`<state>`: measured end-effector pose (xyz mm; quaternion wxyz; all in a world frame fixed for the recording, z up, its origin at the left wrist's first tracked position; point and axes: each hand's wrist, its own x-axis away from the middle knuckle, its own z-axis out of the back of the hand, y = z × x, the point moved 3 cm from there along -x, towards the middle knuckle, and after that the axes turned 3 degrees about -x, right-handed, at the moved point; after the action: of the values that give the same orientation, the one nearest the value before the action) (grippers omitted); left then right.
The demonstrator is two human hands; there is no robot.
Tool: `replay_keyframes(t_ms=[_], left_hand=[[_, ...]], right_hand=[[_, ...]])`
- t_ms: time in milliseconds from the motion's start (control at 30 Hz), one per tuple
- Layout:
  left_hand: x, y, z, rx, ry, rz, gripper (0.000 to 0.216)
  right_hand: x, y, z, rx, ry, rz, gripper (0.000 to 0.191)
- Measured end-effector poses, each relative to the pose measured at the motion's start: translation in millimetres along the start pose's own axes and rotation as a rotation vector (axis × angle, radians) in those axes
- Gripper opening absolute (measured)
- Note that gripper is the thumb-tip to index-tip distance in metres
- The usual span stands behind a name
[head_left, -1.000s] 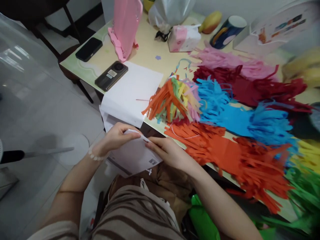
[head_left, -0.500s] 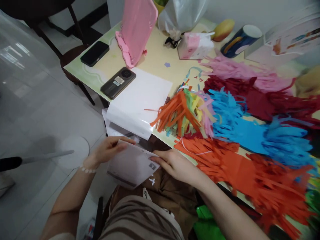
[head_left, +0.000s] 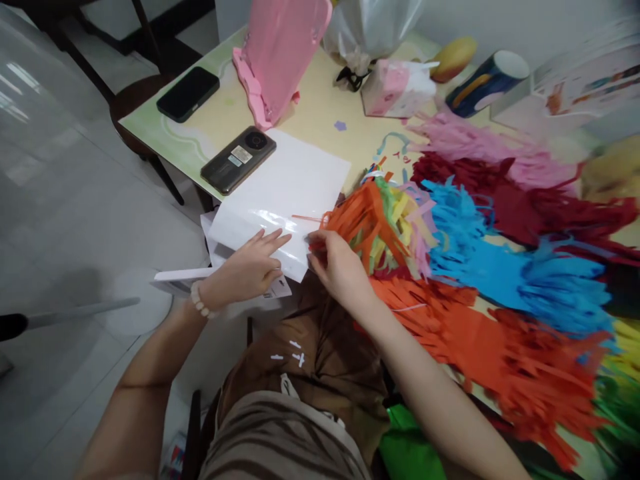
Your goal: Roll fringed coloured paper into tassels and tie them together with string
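My left hand [head_left: 249,270] lies with fingers stretched out on the near edge of a glossy white sheet [head_left: 287,190] at the table's edge. A white printed paper [head_left: 177,278] sticks out leftward from under its palm and wrist. My right hand [head_left: 338,267] is just to the right. Its fingers are curled in a pinch where the white sheet meets a bundle of orange, green, yellow and pink paper strips [head_left: 385,223]. What they pinch is hidden.
Fringed paper in orange [head_left: 480,333], blue [head_left: 500,260], dark red [head_left: 525,200] and pink [head_left: 475,143] covers the table's right side. Two phones [head_left: 239,159] [head_left: 188,93], a pink stand [head_left: 283,53], a tissue pack [head_left: 395,87], a plastic bag and a mug [head_left: 487,83] stand behind. Floor lies to the left.
Both hands rose from my lap to the table edge. The left hand carried the white printed paper up and now lies flat; the right hand let go of it and went to the strips.
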<state>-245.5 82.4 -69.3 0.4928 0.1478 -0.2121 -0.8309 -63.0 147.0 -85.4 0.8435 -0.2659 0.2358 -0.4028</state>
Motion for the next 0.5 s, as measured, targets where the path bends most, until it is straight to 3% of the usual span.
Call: replay_keyframes(t_ms=[133,333,500], left_hand=[[0.5,-4.9,-3.1,0.043,0.012,0.009,0.026],[1.5,-4.6,-1.2,0.082,0.025,0.031,0.028],[1.7,-4.5,-0.3,0.073,0.01,0.029,0.031]], right_hand=[[3.4,-3.9,0.1,0.041,0.037,-0.013,0.025],[-20.5,-7.4,-6.9,0.112,0.057,0.01,0.036],[-35.5,12.8,2.9,0.206,0.106,-0.063,0.035]])
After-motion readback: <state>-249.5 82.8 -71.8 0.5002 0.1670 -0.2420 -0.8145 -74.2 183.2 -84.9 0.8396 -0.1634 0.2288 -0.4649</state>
